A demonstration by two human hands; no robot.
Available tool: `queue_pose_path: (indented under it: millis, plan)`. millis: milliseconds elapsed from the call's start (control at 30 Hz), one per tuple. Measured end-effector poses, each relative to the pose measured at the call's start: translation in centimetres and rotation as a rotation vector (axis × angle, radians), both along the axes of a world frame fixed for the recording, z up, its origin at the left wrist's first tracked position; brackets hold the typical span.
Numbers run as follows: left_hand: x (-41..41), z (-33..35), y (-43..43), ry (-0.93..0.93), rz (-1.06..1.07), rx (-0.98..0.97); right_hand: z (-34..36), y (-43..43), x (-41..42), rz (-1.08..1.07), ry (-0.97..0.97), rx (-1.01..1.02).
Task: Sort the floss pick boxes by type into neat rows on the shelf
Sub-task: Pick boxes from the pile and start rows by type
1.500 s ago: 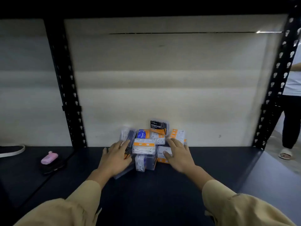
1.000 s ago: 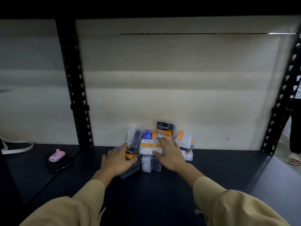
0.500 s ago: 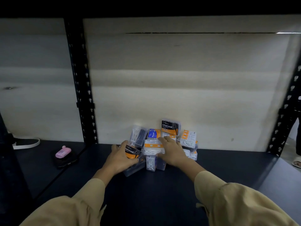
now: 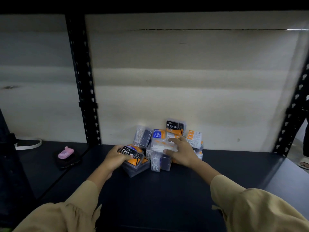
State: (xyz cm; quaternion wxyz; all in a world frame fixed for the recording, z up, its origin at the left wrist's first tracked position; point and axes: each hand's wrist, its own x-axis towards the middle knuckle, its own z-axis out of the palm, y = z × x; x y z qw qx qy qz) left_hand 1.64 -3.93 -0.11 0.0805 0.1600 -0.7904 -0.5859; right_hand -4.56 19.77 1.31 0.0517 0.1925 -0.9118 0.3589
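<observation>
Pile [image 4: 143, 138]: your right hand [image 4: 182, 152] covers the middle boxes' labels.
Label print [image 4: 172, 126]: too small to read.
Bystander [image 4: 304, 164]: cut off, right edge.

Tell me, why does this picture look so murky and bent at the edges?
Head view: dim light, the dark shelf nearly black; the right upright leans inward from the wide-angle lens; a glare streak sits top right; the Charcoal box gripped by the left hand reads clearly, while the pale box pinched by the right hand looks smeared and washed out.
</observation>
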Motion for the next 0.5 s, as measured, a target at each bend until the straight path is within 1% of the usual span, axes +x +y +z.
queue_pose_path:
  millis: [67,133,300,400,500]
  plan:
    - [0.0,-0.2,-0.4,0.020,0.039,0.074,-0.1,0.5,0.0,-0.026,-0.026,-0.121]
    - [0.3,-0.1,-0.6,0.034,0.024,0.135,-0.2,1.0,0.2,-0.042,-0.065,-0.239]
    - [2.3,-0.3,-0.8,0.125,-0.013,0.189,-0.2,2.2,1.9,-0.065,-0.272,-0.547]
    - [3.7,-1.1,-1.7,0.175,-0.016,0.216,-0.8,2.9,2.7,-0.069,-0.318,-0.582]
    - [5.2,-1.7,-2.7,0.187,-0.069,0.221,-1.4,3.4,3.4,-0.075,-0.350,-0.577]
